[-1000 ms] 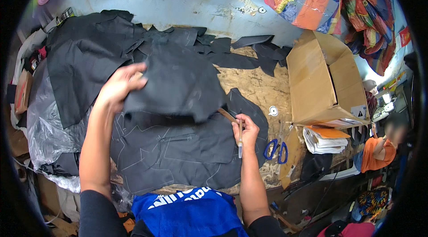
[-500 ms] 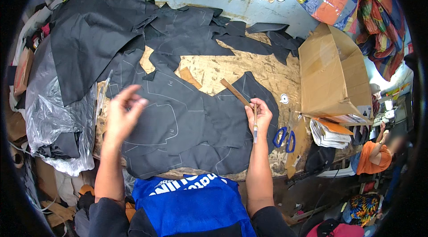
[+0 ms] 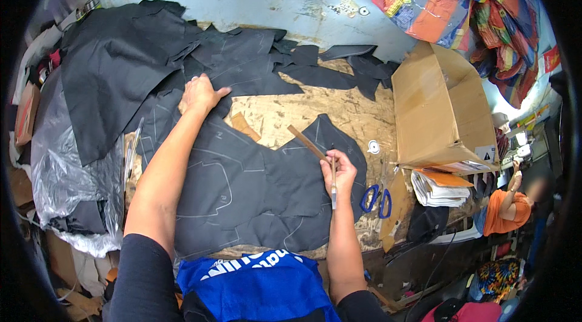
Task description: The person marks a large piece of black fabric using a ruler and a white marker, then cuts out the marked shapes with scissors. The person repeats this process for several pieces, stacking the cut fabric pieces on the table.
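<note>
Chalk-like outlines mark a large black sheet [image 3: 260,201], which looks like fabric or leather, spread over the worktable. My left hand [image 3: 203,96] reaches to the far pile of black pieces [image 3: 242,58]; its thumb sticks out to the side and its fingertips rest at the pile's edge. Over the right part of the marked sheet, my right hand [image 3: 341,171] is closed around a slim pen [image 3: 334,191] and a flat brown strip [image 3: 306,141], whose far end points up and left. Blue-handled scissors [image 3: 376,201] lie right of that hand.
An open cardboard box [image 3: 424,116] stands at the right, with a stack of papers [image 3: 439,188] before it. Clear plastic [image 3: 73,182] covers things at the left. A small brown offcut [image 3: 245,127] lies mid-table. Another person in orange [image 3: 506,210] is at far right.
My left hand has moved away from me, from above the marked sheet to the far black pieces. My right hand still holds the pen and strip. The view has shifted slightly.
</note>
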Demonstrator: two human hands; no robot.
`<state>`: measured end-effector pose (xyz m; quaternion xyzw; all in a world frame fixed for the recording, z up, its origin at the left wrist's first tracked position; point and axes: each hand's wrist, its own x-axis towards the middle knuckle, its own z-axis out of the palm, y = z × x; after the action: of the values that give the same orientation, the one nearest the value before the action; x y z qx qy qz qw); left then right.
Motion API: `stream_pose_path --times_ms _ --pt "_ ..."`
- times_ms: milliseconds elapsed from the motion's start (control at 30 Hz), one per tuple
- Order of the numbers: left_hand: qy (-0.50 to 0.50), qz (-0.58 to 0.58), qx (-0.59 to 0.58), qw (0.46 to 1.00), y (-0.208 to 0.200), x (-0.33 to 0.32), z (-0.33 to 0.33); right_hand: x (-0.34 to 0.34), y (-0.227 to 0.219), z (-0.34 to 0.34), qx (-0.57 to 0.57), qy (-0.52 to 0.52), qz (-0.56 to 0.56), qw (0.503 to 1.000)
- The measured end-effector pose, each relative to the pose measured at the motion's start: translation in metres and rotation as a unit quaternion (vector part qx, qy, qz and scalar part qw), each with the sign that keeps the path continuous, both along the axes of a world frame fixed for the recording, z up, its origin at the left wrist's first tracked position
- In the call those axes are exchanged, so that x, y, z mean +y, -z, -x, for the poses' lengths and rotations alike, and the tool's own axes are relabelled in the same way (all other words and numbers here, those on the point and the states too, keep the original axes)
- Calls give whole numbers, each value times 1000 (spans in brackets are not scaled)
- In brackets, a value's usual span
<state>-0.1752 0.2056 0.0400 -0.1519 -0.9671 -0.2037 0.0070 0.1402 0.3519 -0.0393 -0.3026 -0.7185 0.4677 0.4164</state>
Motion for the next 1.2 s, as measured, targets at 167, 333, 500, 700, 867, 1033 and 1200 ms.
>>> stream_pose_path --times_ms 167,333,500,700,867,1033,1200 --pt "83 73 2 994 0 19 20 3 4 -1 11 -10 -5 1000" --pt "86 105 22 991 3 14 28 5 7 0 12 -13 -30 999" --pt "209 -160 80 962 -28 25 14 5 7 1 36 -22 -23 999" --pt "208 -510 -314 773 -76 -19 -61 4 3 0 14 -26 -13 999" --pt "97 -473 -472 738 -37 -130 -114 2 2 2 35 -20 9 999" --pt "88 -338 -285 893 15 -193 -135 -9 -21 -2 122 31 7 992" --pt "114 -324 12 939 -4 -208 -183 -43 -64 -17 177 -61 127 974"
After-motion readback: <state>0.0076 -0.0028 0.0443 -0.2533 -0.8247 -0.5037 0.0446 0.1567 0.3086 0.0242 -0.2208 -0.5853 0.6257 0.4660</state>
